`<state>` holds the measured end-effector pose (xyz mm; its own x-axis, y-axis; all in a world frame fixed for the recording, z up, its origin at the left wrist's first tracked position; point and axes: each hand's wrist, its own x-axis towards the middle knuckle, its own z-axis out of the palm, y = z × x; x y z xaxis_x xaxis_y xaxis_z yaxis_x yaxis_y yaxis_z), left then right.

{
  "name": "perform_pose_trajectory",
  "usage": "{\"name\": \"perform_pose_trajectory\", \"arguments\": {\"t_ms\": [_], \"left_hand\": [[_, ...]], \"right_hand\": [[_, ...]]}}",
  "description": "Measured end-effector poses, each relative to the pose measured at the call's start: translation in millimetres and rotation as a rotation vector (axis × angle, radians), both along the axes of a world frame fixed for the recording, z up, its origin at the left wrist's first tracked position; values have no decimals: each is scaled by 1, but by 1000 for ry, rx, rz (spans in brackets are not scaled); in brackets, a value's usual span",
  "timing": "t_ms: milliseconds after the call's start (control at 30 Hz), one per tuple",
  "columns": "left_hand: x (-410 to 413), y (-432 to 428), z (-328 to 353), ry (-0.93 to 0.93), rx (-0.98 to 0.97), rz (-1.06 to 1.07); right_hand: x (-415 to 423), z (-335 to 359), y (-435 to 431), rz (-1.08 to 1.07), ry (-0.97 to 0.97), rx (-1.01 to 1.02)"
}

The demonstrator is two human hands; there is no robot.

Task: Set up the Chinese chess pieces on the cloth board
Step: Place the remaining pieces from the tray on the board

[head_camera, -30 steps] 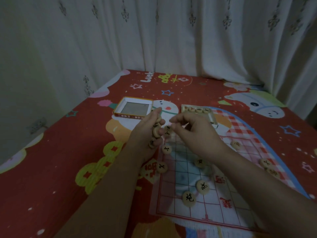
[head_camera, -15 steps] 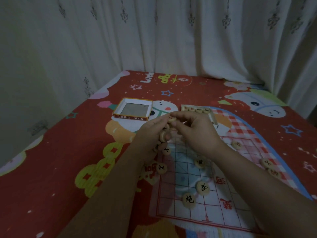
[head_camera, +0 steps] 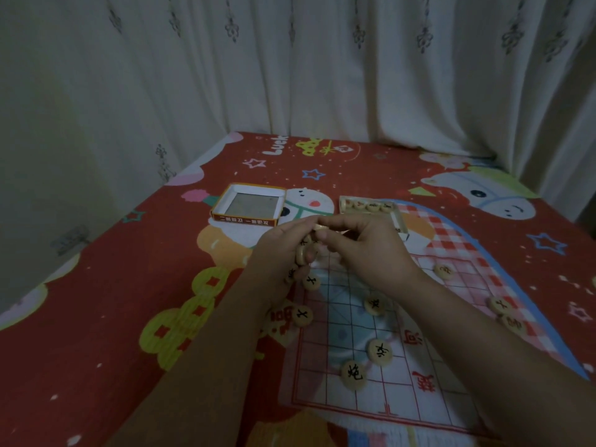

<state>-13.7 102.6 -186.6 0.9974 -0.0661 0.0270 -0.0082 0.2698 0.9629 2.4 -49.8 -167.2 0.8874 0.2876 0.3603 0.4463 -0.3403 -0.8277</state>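
The cloth board (head_camera: 364,391), white with red grid lines, lies on the table in front of me. Several round wooden chess pieces rest on it, among them one marked 炮 (head_camera: 353,374) and another (head_camera: 380,351) just beyond it. My left hand (head_camera: 280,253) is raised over the board's far left corner, shut on a stack of chess pieces (head_camera: 303,253). My right hand (head_camera: 364,250) meets it from the right, thumb and fingertips pinching the top piece (head_camera: 319,228) of that stack. Three more pieces (head_camera: 498,305) lie off the board at the right.
An empty orange box lid (head_camera: 248,206) sits beyond my left hand. The piece tray (head_camera: 367,205), with a row of pieces, stands beyond my right hand. A red patterned tablecloth (head_camera: 129,301) covers the table; pale curtains (head_camera: 290,75) hang close behind it.
My hands have come together: the right hand moved left to the stack in my left hand and now pinches its top piece. Both hands rose slightly.
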Motion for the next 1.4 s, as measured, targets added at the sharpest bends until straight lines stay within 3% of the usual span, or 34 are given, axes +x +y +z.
{"name": "perform_pose_trajectory", "arguments": {"t_ms": [233, 500, 767, 1000, 1267, 1400], "left_hand": [[-3, 0, 3, -86, 114, -6], [5, 1, 0, 39, -324, -98], [5, -2, 1, 61, -315, -11], [3, -4, 3, 67, -365, -35], [1, -6, 0, 58, -364, -27], [-1, -9, 3, 55, -329, -91]], "right_hand": [[-2, 0, -1, -99, -36, -55], [-12, 6, -56, -267, -9, -6], [-54, 0, -134, -411, 87, -232], [-111, -3, -151, -295, 126, -432], [-134, -13, -148, -181, -47, -646], [-128, -6, -143, -185, -99, -519]]}}
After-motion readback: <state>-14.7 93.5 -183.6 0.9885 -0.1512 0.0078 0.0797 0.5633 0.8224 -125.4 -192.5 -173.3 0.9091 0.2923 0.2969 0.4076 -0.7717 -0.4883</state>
